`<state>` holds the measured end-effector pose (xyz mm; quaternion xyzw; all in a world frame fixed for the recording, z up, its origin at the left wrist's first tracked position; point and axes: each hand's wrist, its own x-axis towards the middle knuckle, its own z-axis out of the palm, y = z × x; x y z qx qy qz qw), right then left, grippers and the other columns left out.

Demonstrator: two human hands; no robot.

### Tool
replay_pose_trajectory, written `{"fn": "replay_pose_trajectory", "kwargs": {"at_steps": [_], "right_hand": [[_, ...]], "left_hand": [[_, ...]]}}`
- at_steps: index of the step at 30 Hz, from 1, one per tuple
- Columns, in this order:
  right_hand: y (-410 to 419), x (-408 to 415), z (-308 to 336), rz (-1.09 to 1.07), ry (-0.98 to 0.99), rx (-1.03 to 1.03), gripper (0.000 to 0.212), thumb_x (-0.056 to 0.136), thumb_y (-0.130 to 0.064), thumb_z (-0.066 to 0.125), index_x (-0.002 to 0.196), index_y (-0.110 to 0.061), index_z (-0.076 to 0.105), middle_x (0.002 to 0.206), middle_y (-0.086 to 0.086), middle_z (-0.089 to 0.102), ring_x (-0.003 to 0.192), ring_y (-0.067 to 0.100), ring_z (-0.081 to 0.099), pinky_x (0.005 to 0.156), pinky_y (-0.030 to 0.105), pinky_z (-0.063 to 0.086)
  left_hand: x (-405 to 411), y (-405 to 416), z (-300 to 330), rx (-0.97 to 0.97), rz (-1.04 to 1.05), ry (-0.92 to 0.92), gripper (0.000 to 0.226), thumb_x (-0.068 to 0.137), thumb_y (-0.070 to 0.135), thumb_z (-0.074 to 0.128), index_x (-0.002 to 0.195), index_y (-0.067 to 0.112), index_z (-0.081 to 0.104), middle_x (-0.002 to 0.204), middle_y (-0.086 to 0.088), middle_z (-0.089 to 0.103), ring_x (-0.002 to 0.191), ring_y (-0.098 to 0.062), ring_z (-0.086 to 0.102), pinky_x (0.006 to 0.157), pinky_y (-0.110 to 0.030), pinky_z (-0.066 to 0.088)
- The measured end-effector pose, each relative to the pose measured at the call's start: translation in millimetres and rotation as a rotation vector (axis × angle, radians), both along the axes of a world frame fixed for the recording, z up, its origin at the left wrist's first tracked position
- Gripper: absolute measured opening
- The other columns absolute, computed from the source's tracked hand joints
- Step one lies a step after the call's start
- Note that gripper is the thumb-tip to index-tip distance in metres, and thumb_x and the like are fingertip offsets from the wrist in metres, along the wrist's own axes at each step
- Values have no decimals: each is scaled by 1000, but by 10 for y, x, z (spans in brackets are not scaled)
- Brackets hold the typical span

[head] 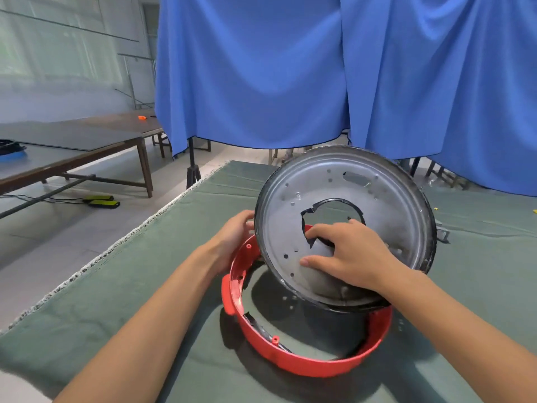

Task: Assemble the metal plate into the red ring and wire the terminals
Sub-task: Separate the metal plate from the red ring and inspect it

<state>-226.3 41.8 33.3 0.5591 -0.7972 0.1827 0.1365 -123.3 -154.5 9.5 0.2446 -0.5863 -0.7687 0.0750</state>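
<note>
Not yet seated: metal plate [363, 181] tilted steeply, near edge inside the red ring [305, 365], far edge raised high above it. Right hand [345, 254] hooked through the plate's centre hole, clamped on it; left hand [232, 237] curled on the plate's left rim, beside the ring. No wiring visible. Under the ring, green cloth [145, 286]; behind it blue curtains [261, 68]; far left of it, wooden tables [87, 141].

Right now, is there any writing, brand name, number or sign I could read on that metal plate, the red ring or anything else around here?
None can be read.
Metal plate: only punched holes and a cut-out, no print.
Red ring: plain plastic, no label in view.
Green table cloth and blue curtain: plain.
Yellow-green boxes on the floor: too small and blurred to tell whether they carry any text.
</note>
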Motion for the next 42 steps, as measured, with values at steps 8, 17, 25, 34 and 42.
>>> {"fn": "replay_pose_trajectory", "kwargs": {"at_steps": [8,17,25,34,42], "right_hand": [[-44,23,-58,-44,-26,31,43,77,-62,63,110,-33,63,58,-23,37,70,6,41,67,22,19],[-4,153,-17,-76,37,34,44,76,-66,60,109,-37,62,86,-15,60,81,11,46,70,23,24],[218,85,83,-129,7,51,41,76,-65,61,107,-39,63,102,-15,68,99,12,60,73,22,29],[140,175,46,-108,-120,59,37,75,-64,61,104,-41,62,87,-24,57,90,4,54,58,10,26],[174,210,85,-97,-143,-54,34,77,-64,60,100,-38,64,80,-25,55,77,-2,49,59,8,29]], "left_hand": [[574,15,260,-751,37,-405,31,89,36,55,89,5,61,77,-7,68,50,-18,60,44,-23,47],[671,188,435,-892,-263,-548,10,83,9,56,90,4,59,71,-8,70,53,-19,68,41,-24,49],[394,137,326,-881,-32,-217,30,90,14,57,119,17,51,102,-7,64,83,-23,66,58,-34,57],[506,46,196,-685,-24,-315,7,88,9,59,89,9,66,69,-5,67,52,-9,64,46,-23,51],[239,185,291,-147,70,35,21,94,12,56,113,7,64,85,-14,63,52,-17,61,48,-29,54]]}}
